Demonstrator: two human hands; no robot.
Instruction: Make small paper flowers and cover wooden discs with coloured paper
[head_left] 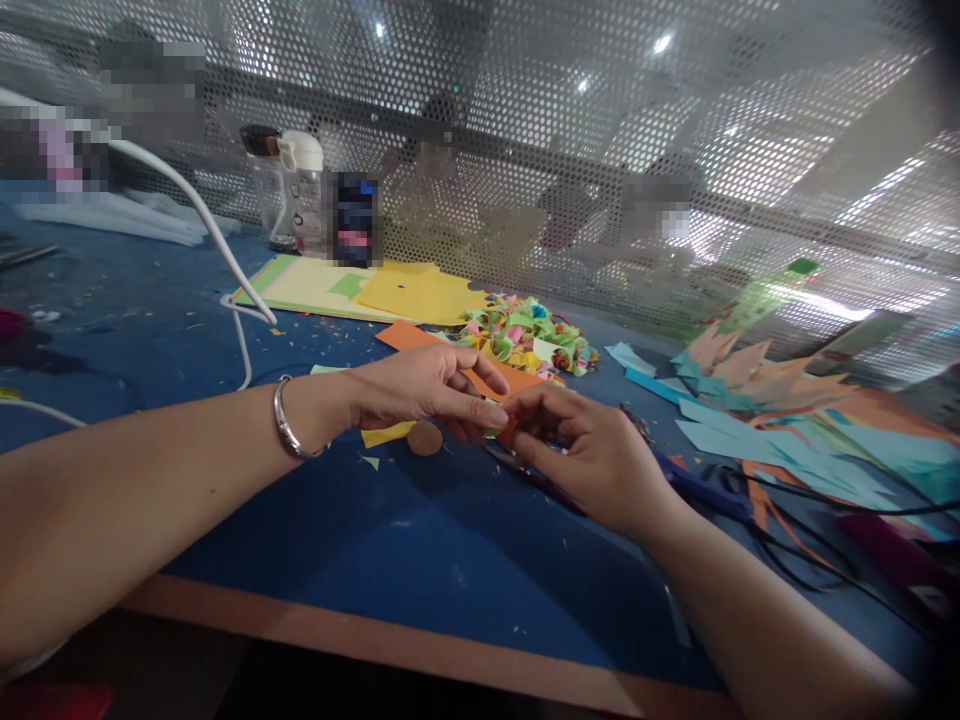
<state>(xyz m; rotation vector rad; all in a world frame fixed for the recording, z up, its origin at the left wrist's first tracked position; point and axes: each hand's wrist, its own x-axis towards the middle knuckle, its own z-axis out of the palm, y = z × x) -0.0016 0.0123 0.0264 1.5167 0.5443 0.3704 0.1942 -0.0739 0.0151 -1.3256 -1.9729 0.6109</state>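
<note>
Above the middle of the blue table, my left hand (431, 385) and my right hand (592, 445) meet at the fingertips. Between them shows a small piece of orange paper (508, 431), pinched by both hands and partly hidden by the fingers. A silver bangle (283, 420) circles my left wrist. Beneath my left hand lie a round brown disc (425, 438) and a yellow paper strip (386, 434). Behind my hands, orange paper (409, 337) lies beside a heap of small folded coloured papers (525, 330). A dark, slender tool beneath my right hand is mostly covered.
Yellow sheets (424, 293), two bottles (306, 195) and a phone (355, 220) are at the back, before a perforated metal screen (487, 130). A white cable (187, 185) arches at left. Blue paper strips (780, 455), blue-handled scissors (701, 487) and black cords lie right.
</note>
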